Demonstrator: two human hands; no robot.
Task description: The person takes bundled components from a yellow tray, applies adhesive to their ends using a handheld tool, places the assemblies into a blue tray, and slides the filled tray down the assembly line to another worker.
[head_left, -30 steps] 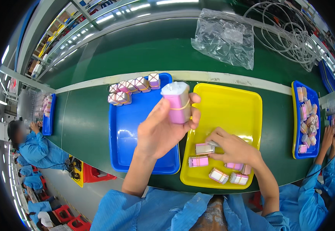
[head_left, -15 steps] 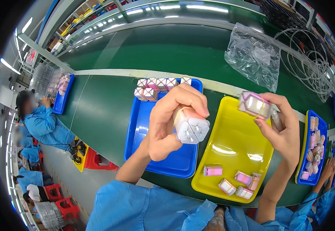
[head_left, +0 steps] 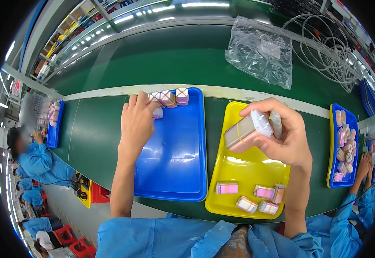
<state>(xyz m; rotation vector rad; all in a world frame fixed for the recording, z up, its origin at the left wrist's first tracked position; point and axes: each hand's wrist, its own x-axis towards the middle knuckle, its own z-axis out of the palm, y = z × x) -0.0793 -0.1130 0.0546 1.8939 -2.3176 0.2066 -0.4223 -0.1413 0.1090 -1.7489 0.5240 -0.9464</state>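
Note:
My left hand [head_left: 136, 124] reaches into the far left corner of the blue tray [head_left: 170, 176]. Its curled fingers and thumb close around a small banded bundle [head_left: 157, 113], mostly hidden by the hand. Behind it stand several similar upright bundles [head_left: 167, 98] with crossed lines on their tops. Over the yellow tray [head_left: 230, 172], my right hand [head_left: 288, 133] grips a pale, peach-sided rectangular bundle [head_left: 241, 134] held by a yellow band, its white end facing right. A second greyish, clear-looking piece [head_left: 276, 124] is tucked between this hand's fingers; its kind is unclear.
Several pink-and-white bundles [head_left: 227, 188] lie at the yellow tray's near end. A fuller blue tray [head_left: 331, 172] stands at right, near another person's hands [head_left: 363, 165]. Clear plastic bag [head_left: 260, 51] and coiled tubing [head_left: 325, 56] lie beyond the white ledge [head_left: 222, 92]. Another worker [head_left: 41, 159] sits far left.
My left hand has moved left and away, down to the row in the blue tray. My right hand's bundle now shows its white end and sits lower over the yellow tray. The view has shifted.

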